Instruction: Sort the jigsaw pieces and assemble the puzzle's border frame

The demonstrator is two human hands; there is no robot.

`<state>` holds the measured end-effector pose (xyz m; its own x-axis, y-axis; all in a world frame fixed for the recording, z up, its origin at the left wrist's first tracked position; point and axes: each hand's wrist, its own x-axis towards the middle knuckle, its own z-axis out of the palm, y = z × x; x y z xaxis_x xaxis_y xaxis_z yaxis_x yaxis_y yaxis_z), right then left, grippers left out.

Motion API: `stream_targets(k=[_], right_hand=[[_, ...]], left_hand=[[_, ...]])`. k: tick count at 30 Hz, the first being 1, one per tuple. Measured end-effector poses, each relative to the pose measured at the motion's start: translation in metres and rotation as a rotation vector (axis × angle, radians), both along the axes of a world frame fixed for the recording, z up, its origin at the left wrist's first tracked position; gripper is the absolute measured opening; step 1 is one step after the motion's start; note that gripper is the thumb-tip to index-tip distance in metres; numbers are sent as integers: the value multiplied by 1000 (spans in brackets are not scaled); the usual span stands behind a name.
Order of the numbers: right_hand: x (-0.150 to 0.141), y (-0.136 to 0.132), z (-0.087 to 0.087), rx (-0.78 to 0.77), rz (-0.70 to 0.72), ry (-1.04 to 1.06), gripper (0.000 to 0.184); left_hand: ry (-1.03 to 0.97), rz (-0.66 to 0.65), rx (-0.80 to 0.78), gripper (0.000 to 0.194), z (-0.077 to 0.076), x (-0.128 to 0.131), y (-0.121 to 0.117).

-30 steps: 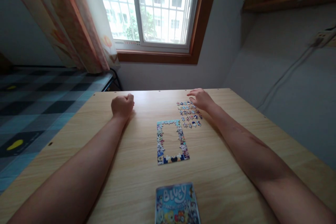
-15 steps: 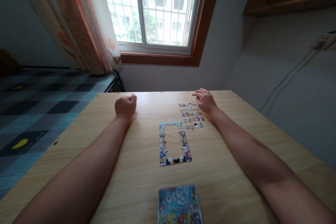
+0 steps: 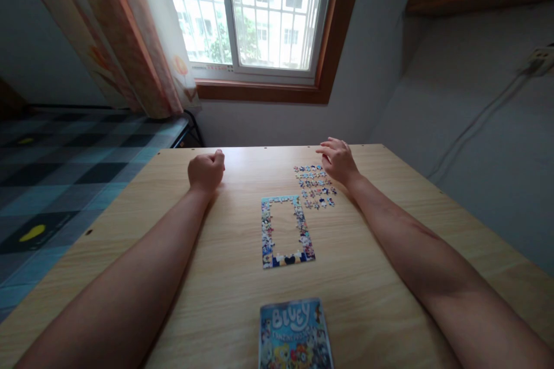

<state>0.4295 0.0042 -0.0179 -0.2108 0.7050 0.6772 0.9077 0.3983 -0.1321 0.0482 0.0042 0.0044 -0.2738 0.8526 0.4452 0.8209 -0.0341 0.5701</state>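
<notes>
My left hand (image 3: 206,171) rests on the table as a closed fist, thumb on top, with nothing showing in it. At the far right corner of the loose puzzle pieces (image 3: 314,185) is my right hand (image 3: 339,159), its fingers loosely bent and apart, holding nothing I can see. The loose pieces lie in rough rows. Nearer to me, between my forearms, lies a joined rectangular puzzle border (image 3: 266,236) with bare table inside it. A blue box marked "Bluey" (image 3: 295,334) lies closest to me, cut off by the bottom of the view.
The light wooden table (image 3: 216,282) reaches to the wall beneath a barred window (image 3: 272,17). A bed with a checked cover (image 3: 86,155) stands on the left, below a curtain (image 3: 134,40). On the right wall are a shelf (image 3: 485,0) and a cable (image 3: 476,118).
The view has shifted slightly. My right hand has moved a little to the right over the pieces and its fingers have risen a bit. My left fist and the puzzle border stay put.
</notes>
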Motion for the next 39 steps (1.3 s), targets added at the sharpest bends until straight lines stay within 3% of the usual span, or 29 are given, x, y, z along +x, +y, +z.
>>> stream_targets(k=[16, 22, 28, 39], right_hand=[[9, 0, 3, 118, -53, 43, 33], [13, 5, -1, -4, -1, 14, 33], [10, 3, -3, -229, -77, -35, 31], [13, 5, 11, -376, -124, -80, 23]], left_hand=[[23, 2, 18, 49, -3, -3, 3], [37, 9, 14, 47, -5, -4, 5], [44, 9, 22, 48, -4, -4, 5], [40, 4, 14, 46, -5, -5, 5]])
